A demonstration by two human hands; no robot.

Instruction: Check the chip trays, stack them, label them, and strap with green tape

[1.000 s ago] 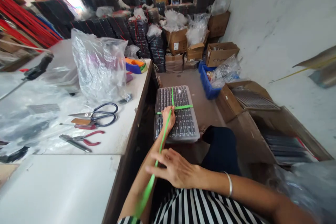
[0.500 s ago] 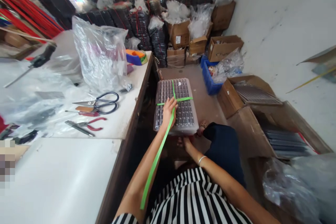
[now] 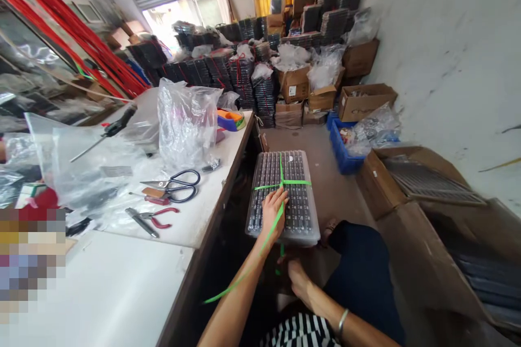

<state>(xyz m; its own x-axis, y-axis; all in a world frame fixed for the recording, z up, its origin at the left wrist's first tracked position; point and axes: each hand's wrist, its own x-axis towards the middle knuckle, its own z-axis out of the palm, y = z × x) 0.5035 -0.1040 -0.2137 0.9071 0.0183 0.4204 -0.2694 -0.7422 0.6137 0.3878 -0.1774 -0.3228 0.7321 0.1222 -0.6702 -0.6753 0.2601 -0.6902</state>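
Observation:
A stack of clear plastic trays (image 3: pixel 301 222) holding rows of dark pieces lies low beside the table, with a green strap (image 3: pixel 297 181) crossed over its top. My left hand (image 3: pixel 274 211) lies flat on the stack just below the crossing, fingers stretched out. From there a loose length of strap runs back over my wrist and hangs toward the table side. Below the stack's near edge, my right hand (image 3: pixel 297 276) has its fingers bent around another piece of green strap. Those fingertips are in shadow and slightly blurred. What supports the stack is hidden.
On the white table (image 3: pixel 207 195) at left lie scissors (image 3: pixel 183 185), red-handled pliers (image 3: pixel 158 217), a tape dispenser (image 3: pixel 231 119) and plastic bags (image 3: pixel 187 119). Cardboard boxes (image 3: pixel 427 173) line the right side, near a blue crate (image 3: pixel 344 154). Stacked dark trays (image 3: pixel 242 81) fill the back.
The view has tilted up, so the scene sits lower. My left hand stays on the stack. The loose strap has swung toward the table, and strap now shows at my right hand.

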